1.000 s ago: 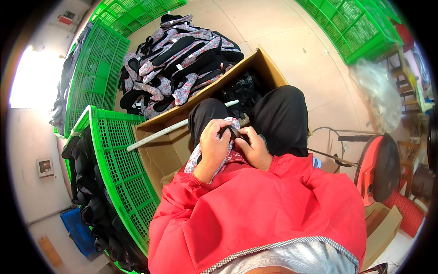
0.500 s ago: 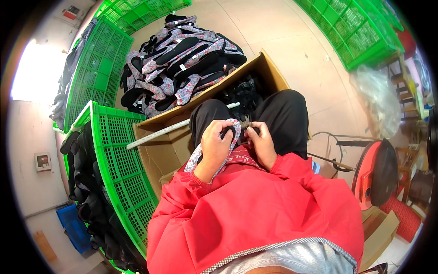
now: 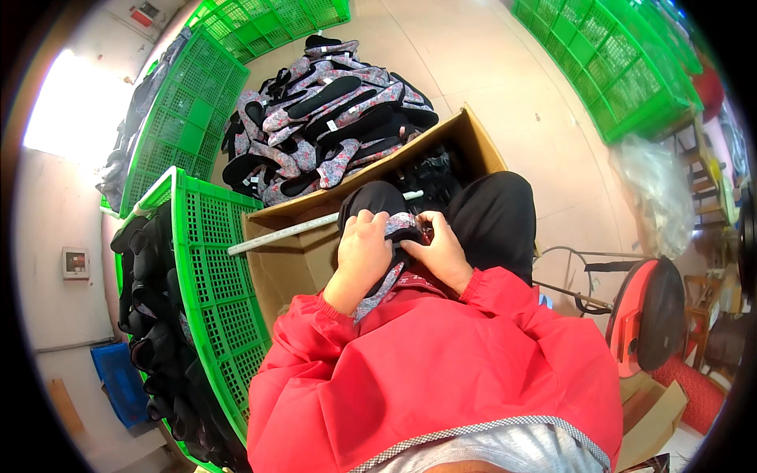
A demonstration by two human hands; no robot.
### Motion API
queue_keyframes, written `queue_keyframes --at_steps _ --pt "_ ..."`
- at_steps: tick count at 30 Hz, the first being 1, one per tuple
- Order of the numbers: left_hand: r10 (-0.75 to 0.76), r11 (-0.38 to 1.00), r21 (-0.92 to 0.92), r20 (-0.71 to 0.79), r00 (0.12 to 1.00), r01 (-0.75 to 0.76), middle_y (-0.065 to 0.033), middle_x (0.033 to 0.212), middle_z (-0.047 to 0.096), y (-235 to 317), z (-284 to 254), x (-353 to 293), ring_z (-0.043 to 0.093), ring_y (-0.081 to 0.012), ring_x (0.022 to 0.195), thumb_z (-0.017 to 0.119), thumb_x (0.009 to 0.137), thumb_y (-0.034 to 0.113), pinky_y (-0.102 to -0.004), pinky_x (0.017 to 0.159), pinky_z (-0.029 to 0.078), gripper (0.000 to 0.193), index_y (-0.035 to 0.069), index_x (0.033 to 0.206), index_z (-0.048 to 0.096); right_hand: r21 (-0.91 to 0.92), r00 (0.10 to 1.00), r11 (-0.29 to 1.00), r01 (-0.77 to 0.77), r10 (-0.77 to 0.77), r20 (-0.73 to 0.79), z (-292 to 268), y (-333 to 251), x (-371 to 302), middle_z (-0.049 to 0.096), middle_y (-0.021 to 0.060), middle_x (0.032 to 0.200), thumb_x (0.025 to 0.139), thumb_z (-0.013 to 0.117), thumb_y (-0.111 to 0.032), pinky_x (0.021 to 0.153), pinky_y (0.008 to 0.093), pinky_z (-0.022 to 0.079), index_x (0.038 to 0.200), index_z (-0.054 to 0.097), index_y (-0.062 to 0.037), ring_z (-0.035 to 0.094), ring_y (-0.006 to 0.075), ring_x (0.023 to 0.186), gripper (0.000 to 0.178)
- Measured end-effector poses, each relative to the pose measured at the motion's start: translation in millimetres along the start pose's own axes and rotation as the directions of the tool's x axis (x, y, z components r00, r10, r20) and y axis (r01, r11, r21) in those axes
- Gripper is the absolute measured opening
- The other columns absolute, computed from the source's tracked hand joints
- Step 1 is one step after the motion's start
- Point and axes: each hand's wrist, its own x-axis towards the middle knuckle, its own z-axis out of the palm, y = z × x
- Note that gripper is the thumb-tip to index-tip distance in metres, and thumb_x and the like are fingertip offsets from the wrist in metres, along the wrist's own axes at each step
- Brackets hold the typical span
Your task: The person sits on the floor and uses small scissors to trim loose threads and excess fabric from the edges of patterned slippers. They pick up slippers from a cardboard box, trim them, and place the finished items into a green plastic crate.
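A slipper of grey-and-red floral fabric with a black part point(image 3: 400, 222) is held between my two hands above my lap. My left hand point(image 3: 363, 251) is closed round its left side, and a floral end hangs below the palm. My right hand point(image 3: 440, 249) pinches the slipper's right edge with thumb and fingers. Something small and reddish by the right fingertips is too hidden to make out. Beyond my knees lies a heap of similar floral slippers with black soles point(image 3: 331, 118).
An open cardboard box point(image 3: 272, 272) surrounds my knees, with a white rod point(image 3: 288, 232) across it and black items inside. Left stands a green crate point(image 3: 217, 260) of black footwear. More green crates point(image 3: 185, 110) stand farther off. A red-and-black round-seated stool point(image 3: 658, 315) is at right.
The slipper has turned in my hands, and my right fingers have moved onto its near edge. The brownish piece between my hands earlier no longer shows. The whole view has shifted slightly.
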Motion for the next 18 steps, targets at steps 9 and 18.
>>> queue_keyframes --at_steps 9,18 --pt "0.017 0.99 -0.134 -0.211 0.977 -0.046 -0.0213 0.108 0.058 3 -30 5 0.057 -0.0417 0.102 0.066 0.078 0.0 -0.0469 0.09 0.047 0.05 0.001 0.128 0.056 -0.091 0.97 0.979 0.183 -0.195 -0.145 3 -35 36 0.066 0.0202 0.108 0.079 0.069 -0.014 0.086 0.0438 0.05 0.122 0.053 -0.007 0.064 0.0396 0.101 0.046" --pt "-0.132 0.872 -0.477 -0.436 0.89 -0.104 -0.0171 0.104 0.059 30 -41 0 0.06 -0.0358 0.096 0.063 0.078 -0.008 -0.042 0.084 0.049 0.053 0.002 0.129 0.055 -0.182 0.927 0.916 0.358 -0.372 -0.05 -13 -83 67 0.068 0.0195 0.108 0.085 0.067 -0.006 0.087 0.0378 0.051 0.117 0.06 -0.0016 0.067 0.0348 0.102 0.033"
